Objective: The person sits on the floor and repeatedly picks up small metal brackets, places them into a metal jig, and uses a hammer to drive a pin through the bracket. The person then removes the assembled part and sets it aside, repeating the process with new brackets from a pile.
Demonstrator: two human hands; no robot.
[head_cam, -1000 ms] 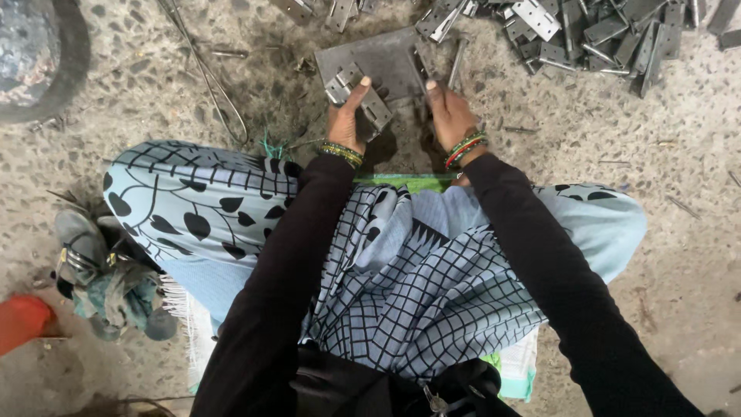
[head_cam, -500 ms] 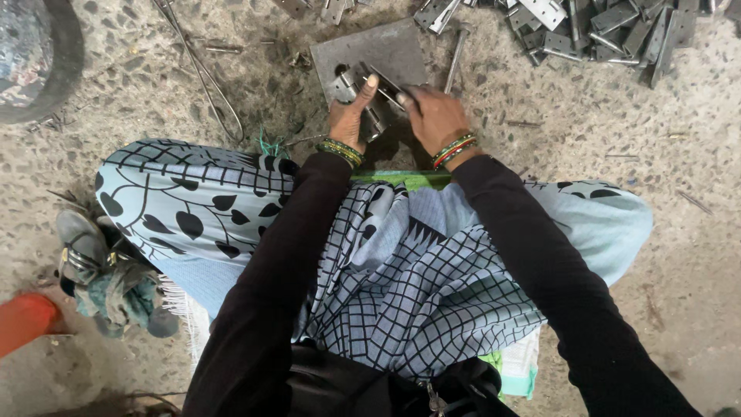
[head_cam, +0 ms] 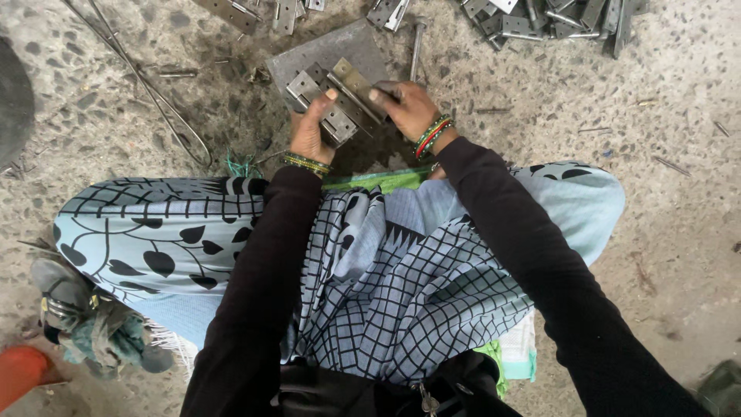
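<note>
I sit cross-legged on a concrete floor. A metal hinge (head_cam: 333, 100) is held over a flat grey metal plate (head_cam: 332, 52) that lies on the floor in front of my knees. My left hand (head_cam: 312, 130) grips the hinge's lower leaf, thumb on top. My right hand (head_cam: 407, 106) pinches the hinge's other, brass-toned leaf (head_cam: 356, 83) from the right. Both wrists wear coloured bangles. The fingers hide part of the hinge.
A pile of loose metal hinges (head_cam: 540, 17) lies at the top right, and more hinges (head_cam: 255, 11) at the top centre. Bent wire rods (head_cam: 147, 85) run across the floor at the left. An orange object (head_cam: 19, 372) and a bundle of cloth (head_cam: 93, 324) lie at the lower left.
My hands have come together on the hinge over the plate. The right hand shifted left onto the second leaf, and the hinge now lies spread wider between both hands.
</note>
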